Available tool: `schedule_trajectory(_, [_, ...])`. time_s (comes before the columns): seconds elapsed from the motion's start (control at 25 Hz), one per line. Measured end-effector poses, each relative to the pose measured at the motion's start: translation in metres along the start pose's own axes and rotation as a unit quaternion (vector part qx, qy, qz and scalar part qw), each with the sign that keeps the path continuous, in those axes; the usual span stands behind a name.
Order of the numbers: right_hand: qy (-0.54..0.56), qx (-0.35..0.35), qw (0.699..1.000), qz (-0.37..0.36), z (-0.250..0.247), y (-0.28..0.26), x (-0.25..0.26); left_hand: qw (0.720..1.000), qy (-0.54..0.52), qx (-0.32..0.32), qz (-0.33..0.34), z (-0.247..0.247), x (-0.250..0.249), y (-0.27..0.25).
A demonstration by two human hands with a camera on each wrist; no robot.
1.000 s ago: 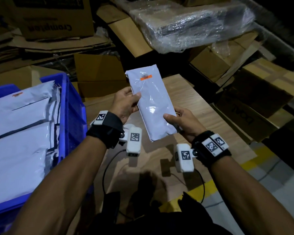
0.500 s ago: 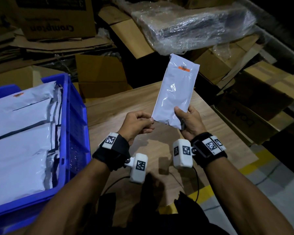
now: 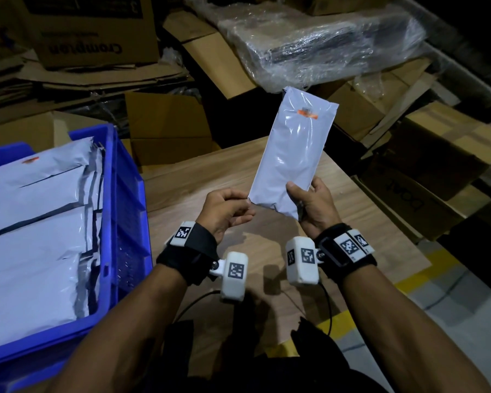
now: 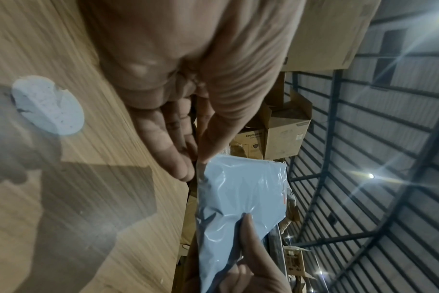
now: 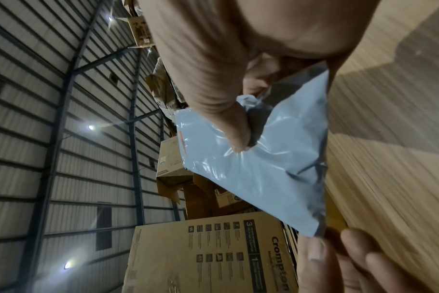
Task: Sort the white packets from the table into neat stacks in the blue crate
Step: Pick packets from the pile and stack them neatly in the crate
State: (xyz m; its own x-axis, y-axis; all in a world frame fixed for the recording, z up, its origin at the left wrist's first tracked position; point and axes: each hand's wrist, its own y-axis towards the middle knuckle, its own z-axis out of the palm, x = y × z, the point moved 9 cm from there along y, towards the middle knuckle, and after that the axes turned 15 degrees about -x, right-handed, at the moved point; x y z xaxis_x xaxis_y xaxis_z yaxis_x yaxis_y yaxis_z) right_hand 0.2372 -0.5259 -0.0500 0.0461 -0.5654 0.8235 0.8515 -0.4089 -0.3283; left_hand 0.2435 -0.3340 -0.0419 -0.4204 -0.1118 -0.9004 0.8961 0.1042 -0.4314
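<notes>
Both hands pinching white packet [image 3: 292, 154] upright, blue crate [image 3: 125, 194] left

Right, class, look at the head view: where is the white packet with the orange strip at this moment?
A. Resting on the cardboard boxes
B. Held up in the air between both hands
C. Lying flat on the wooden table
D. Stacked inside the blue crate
B: the packet stands clear of the table, its lower end gripped by the right hand and one bottom corner pinched by the left hand.
</notes>
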Motion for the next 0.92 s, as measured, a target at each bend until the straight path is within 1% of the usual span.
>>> schedule_trajectory(0.28, [0.002,-0.002,1.000,0.000,-0.001,0.001,-0.005,1.000,-0.005,-0.016,-0.015,-0.004,0.004,0.000])
schedule_trajectory(0.4, [0.001,-0.019,1.000,0.007,-0.007,0.005,-0.008,1.000,0.020,-0.011,-0.005,-0.004,0.002,0.000])
schedule_trajectory(0.56, [0.028,-0.045,0.998,0.017,-0.017,0.012,-0.003,0.998,0.059,-0.012,0.018,-0.011,0.000,0.003])
schedule_trajectory(0.72, [0.027,-0.042,0.999,0.022,-0.017,0.011,-0.002,0.999,0.031,0.010,0.011,-0.002,0.003,-0.002])
schedule_trajectory(0.92, [0.020,-0.025,0.999,0.013,-0.010,0.005,-0.007,1.000,-0.015,0.010,-0.005,0.005,0.007,-0.004])
